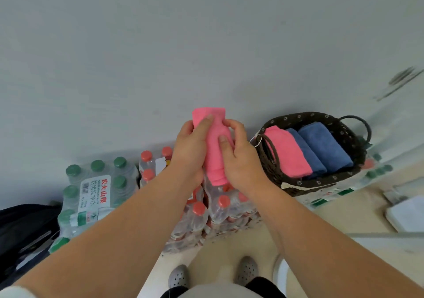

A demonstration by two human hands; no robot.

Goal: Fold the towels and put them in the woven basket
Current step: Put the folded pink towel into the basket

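A folded pink towel is held up in both hands, with the woven basket off to the right.

The left hand [190,146] and right hand [236,157] are both closed around the pink towel [212,134], which has been brought into a narrow bundle held in the air above the red-capped bottle packs [206,208]; its long axis runs away from the person, far end tipped up toward the wall. The woven basket [339,125] sits on another stack of bottle packs to the right of the hands, near but apart, already holding a folded pink towel [286,153] along its left edge and two blue towels [325,146] beside it. The right hand is the nearer one, so the coming move looks like a short sideways carry, probably turning the bundle to lie parallel with those already inside.
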